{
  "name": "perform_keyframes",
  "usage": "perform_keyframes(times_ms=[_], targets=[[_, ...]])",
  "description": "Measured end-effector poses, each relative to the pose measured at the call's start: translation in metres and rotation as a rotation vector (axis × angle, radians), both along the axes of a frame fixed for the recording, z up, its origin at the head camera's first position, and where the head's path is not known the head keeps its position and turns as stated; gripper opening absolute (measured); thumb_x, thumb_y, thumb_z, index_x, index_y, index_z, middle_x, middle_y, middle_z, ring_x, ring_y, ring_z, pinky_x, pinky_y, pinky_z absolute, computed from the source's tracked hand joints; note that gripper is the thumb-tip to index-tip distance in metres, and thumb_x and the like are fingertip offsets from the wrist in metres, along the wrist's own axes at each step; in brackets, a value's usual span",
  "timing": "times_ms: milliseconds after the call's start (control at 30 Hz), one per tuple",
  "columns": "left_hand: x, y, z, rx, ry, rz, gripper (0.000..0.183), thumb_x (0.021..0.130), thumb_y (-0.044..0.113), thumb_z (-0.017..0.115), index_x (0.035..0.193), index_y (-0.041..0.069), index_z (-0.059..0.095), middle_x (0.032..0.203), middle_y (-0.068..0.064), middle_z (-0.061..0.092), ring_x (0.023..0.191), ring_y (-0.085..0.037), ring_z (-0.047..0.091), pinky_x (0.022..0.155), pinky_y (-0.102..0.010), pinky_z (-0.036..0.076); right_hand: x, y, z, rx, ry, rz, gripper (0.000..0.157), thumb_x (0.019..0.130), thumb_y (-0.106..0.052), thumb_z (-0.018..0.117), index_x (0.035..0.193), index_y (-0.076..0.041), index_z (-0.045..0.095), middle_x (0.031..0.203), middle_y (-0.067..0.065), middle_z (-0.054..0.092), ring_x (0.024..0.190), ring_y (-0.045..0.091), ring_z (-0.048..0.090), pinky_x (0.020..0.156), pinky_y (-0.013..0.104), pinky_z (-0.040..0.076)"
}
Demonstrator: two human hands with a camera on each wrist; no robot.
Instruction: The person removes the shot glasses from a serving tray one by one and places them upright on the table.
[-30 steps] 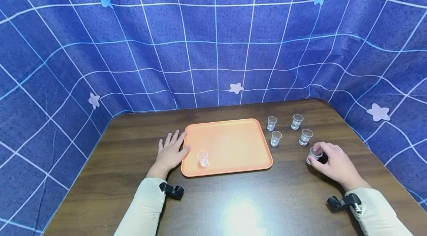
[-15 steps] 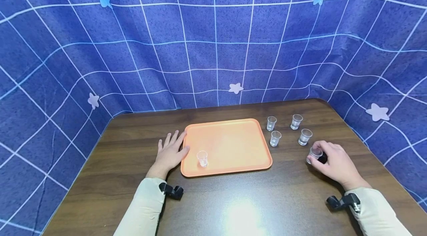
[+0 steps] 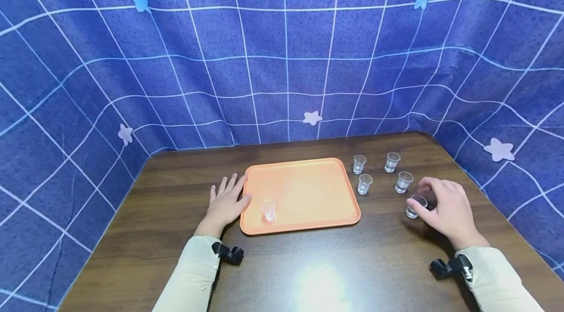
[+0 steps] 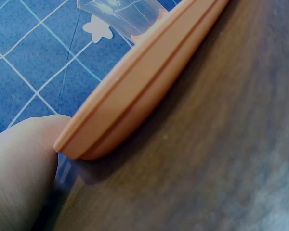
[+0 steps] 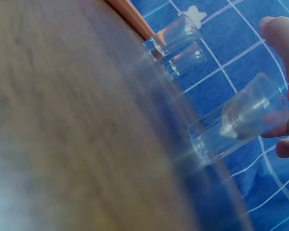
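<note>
My left hand (image 3: 224,206) lies with fingers spread at the left edge of an orange tray (image 3: 308,192). In the left wrist view the thumb (image 4: 24,163) meets the tray's rim. One clear shot glass (image 3: 269,211) stands upright near the tray's front left corner. At the right, my right hand (image 3: 451,211) is around another shot glass (image 3: 411,212) that stands on the table. Its thumb (image 5: 282,41) is apart from this glass in the right wrist view, and other fingers show behind the glass. The hand partly hides the glass from the head camera.
Several more shot glasses stand right of the tray: one at the back (image 3: 359,164), one in front of it (image 3: 364,184), and a pair farther right, back (image 3: 392,161) and front (image 3: 404,182). A blue star-patterned curtain (image 3: 286,72) surrounds the brown wooden table (image 3: 282,263).
My right hand has loosened from the shot glass, its fingers spreading and shifting slightly back and right. The glass stays standing in place. My left hand has not moved.
</note>
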State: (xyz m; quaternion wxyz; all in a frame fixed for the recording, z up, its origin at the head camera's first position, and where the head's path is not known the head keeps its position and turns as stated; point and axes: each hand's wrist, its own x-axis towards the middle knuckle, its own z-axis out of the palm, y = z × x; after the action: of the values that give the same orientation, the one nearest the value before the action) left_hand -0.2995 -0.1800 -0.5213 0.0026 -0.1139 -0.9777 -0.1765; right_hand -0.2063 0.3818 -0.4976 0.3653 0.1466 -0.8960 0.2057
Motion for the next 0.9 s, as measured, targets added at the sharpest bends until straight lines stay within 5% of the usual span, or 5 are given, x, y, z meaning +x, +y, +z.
perform_keyframes(times_ms=[433, 900], targets=[[-0.001, 0.000, 0.001, -0.012, -0.005, 0.008, 0.069, 0.102, 0.054, 0.043, 0.162, 0.027, 0.025, 0.168, -0.014, 0.019, 0.153, -0.044, 0.008, 0.116, -0.069, -0.003, -0.040, -0.042, 0.042, 0.011, 0.091, 0.059, 0.045, 0.074, -0.040, 0.075, 0.099, -0.004, 0.064, 0.078, 0.007, 0.069, 0.080, 0.033, 0.063, 0.087, 0.052, 0.038], [-0.002, -0.001, -0.001, -0.022, -0.004, 0.004, 0.069, 0.102, 0.055, 0.042, 0.162, 0.027, 0.025, 0.168, -0.014, 0.018, 0.153, -0.044, 0.008, 0.116, -0.069, -0.003, -0.065, -0.124, 0.048, 0.064, 0.050, 0.189, 0.043, 0.078, -0.044, 0.074, 0.103, -0.009, 0.067, 0.077, -0.001, 0.069, 0.079, 0.030, 0.062, 0.090, 0.052, 0.042]])
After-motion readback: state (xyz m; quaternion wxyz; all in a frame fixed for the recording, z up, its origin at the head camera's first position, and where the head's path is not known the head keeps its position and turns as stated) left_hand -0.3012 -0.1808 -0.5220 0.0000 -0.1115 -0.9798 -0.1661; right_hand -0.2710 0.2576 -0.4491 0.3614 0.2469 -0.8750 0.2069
